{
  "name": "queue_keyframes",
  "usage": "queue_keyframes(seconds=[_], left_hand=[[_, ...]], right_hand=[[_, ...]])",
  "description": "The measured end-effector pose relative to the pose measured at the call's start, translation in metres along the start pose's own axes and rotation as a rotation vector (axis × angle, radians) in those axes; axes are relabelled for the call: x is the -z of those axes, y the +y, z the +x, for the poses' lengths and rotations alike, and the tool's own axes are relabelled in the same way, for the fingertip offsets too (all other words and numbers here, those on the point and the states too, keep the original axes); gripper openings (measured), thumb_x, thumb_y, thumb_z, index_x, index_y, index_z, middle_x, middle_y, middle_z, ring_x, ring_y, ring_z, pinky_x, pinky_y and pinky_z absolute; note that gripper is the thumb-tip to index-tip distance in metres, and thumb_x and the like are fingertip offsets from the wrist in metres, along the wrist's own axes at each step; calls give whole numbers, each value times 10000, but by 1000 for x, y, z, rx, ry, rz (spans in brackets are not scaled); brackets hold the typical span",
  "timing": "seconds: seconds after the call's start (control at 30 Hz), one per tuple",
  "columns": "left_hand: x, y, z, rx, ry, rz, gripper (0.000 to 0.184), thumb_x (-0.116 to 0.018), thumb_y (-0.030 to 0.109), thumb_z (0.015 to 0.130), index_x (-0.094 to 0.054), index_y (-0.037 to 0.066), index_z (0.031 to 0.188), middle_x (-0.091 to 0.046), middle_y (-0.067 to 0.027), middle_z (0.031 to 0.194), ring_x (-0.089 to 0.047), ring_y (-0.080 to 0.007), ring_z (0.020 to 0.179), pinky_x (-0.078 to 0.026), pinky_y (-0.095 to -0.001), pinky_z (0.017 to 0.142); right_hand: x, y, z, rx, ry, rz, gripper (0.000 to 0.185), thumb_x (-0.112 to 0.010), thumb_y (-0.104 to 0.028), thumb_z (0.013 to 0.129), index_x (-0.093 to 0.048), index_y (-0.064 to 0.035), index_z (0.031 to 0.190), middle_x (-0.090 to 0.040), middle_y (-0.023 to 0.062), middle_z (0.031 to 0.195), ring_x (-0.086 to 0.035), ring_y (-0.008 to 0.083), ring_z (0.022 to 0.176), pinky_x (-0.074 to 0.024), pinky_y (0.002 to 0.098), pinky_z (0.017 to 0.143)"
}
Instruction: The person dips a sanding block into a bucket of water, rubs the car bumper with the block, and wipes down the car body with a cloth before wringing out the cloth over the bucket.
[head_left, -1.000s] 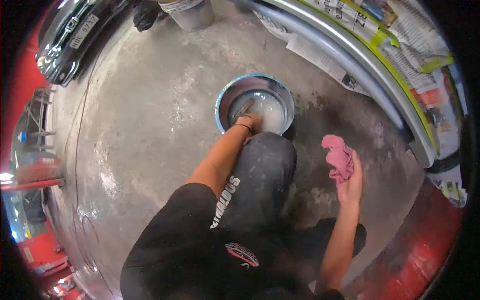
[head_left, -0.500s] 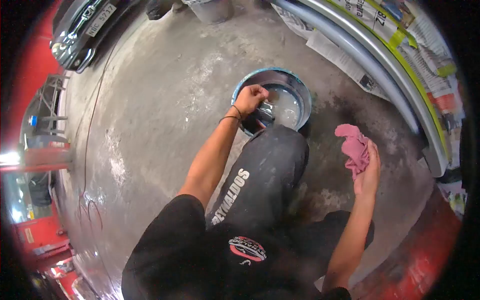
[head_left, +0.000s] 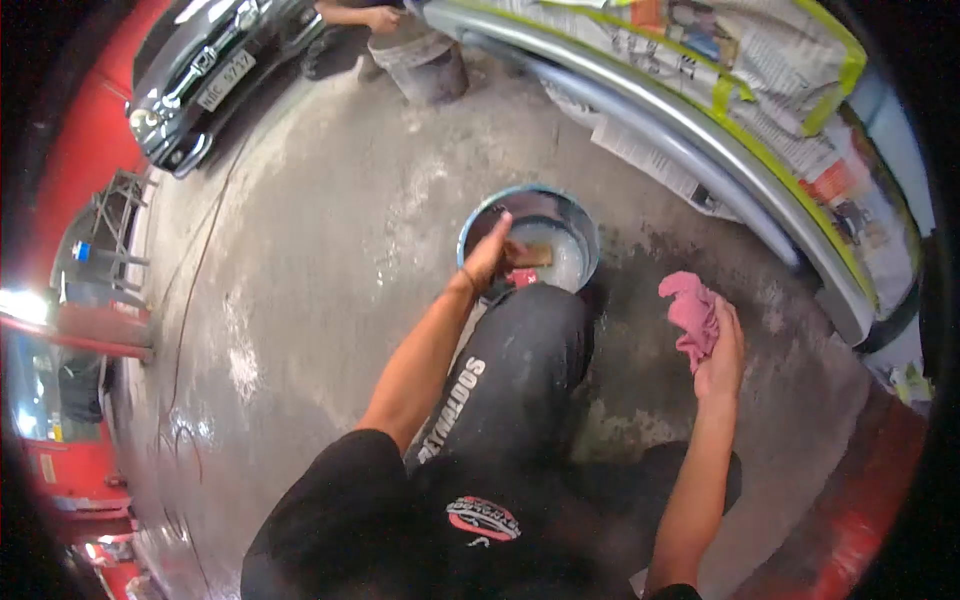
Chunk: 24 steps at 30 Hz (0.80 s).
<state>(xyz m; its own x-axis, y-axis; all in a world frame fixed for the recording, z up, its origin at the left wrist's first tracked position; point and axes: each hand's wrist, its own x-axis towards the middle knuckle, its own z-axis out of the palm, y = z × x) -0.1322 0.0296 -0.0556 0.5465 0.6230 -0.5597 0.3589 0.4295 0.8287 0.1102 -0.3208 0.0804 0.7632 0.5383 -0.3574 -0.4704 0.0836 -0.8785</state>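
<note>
My left hand (head_left: 487, 256) reaches over the near left side of a round, blue-rimmed basin (head_left: 578, 205) of cloudy water. Its thumb points up, and the fingers appear curled round a flat tan rectangular piece (head_left: 537, 255), whose kind I cannot make out. Just below that piece a small red item (head_left: 522, 276) shows, partly hidden by my knee. Off to the right, my right hand (head_left: 724, 350) is closed round a crumpled pink cloth (head_left: 690, 315), held up away from the basin.
A silver car bumper (head_left: 700, 95) masked with newspaper (head_left: 790, 60) and yellow-green tape curves along the right. Beyond the basin stands a grey bucket (head_left: 425, 75), with another person's hand (head_left: 380, 18) above it. A dark car (head_left: 215, 75) is at upper left; a hose (head_left: 190, 310) trails over the floor.
My left hand has turned from a pinch to a thumb-up hold, and the tan piece and red item have come into sight. The view has shifted; the other person's hand has appeared.
</note>
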Motion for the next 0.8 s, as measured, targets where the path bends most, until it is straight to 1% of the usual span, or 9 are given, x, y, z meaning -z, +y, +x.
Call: queue_keyframes(seconds=[0.03, 0.17, 0.23, 0.33, 0.47, 0.53, 0.63, 0.73, 0.8], left_hand=[[-12, 16, -32, 12, -28, 173, 944, -364, 870, 948, -730, 0, 940, -611, -83, 853, -524, -186, 701, -446, -311, 686], [-17, 16, -103, -48, -284, 39, 956, -365, 864, 955, -699, 26, 1271, -663, -69, 1080, -596, -157, 997, -449, -297, 928], [-25, 42, -160, -241, -312, -5, 830, -443, 734, 1023, -593, 32, 1441, -661, -98, 1263, -604, -172, 1187, -432, -335, 1081], [-8, 28, -196, -293, -220, 134, 653, -499, 514, 1095, -520, -13, 1478, -659, -116, 1336, -630, -203, 1235, -466, -376, 1107], [7, 2, -198, -186, -144, 20, 525, -609, 386, 1071, -574, -5, 1419, -685, -105, 1300, -635, -194, 1241, -492, -363, 1080], [24, -10, -171, -166, 120, -213, 416, -634, 299, 1062, -621, -1, 1351, -716, -74, 1223, -660, -187, 1177, -515, -358, 1039], [21, 40, -158, -305, 245, -339, 283, -691, 192, 1012, -663, 55, 1258, -722, -59, 1172, -686, -192, 1044, -580, -368, 909], [17, 95, -122, -446, 256, -363, 300, -741, 173, 962, -641, 54, 1219, -701, -63, 1131, -678, -198, 1006, -600, -392, 870], [-7, 140, -107, -548, 295, -334, 259, -695, 97, 948, -626, 32, 1188, -681, -79, 1082, -675, -205, 981, -621, -398, 829]], right_hand=[[0, -4, -3, -4, -16, -7, 254, -612, -297, 1051, -688, -87, 1172, -682, 32, 1086, -690, 147, 860, -554, 292, 571], [3, -14, -10, 49, -37, -4, 251, -606, -304, 1054, -688, -91, 1158, -677, 26, 1060, -689, 145, 857, -549, 289, 566], [10, -15, -7, 64, -58, -5, 252, -603, -310, 1055, -685, -91, 1150, -674, 28, 1068, -691, 146, 871, -549, 293, 564], [24, -18, -7, 50, -93, 17, 263, -604, -313, 1055, -684, -91, 1171, -672, 33, 1088, -694, 154, 900, -547, 298, 553], [36, -14, 0, 77, -59, 44, 282, -604, -315, 1056, -682, -83, 1196, -677, 45, 1133, -690, 167, 961, -567, 308, 647], [42, -12, 7, 117, -27, 54, 299, -607, -312, 1055, -681, -69, 1212, -680, 56, 1175, -684, 178, 1013, -565, 314, 768], [50, -9, 10, 123, 0, -3, 298, -608, -301, 1056, -679, -57, 1212, -681, 59, 1194, -674, 174, 1037, -548, 311, 845], [63, 12, 28, 211, 2, -38, 284, -611, -303, 1060, -676, -72, 1212, -680, 34, 1117, -685, 139, 964, -559, 290, 628], [61, 10, 24, 206, -16, -43, 284, -610, -300, 1062, -676, -68, 1212, -679, 34, 1118, -680, 134, 966, -553, 284, 639]])
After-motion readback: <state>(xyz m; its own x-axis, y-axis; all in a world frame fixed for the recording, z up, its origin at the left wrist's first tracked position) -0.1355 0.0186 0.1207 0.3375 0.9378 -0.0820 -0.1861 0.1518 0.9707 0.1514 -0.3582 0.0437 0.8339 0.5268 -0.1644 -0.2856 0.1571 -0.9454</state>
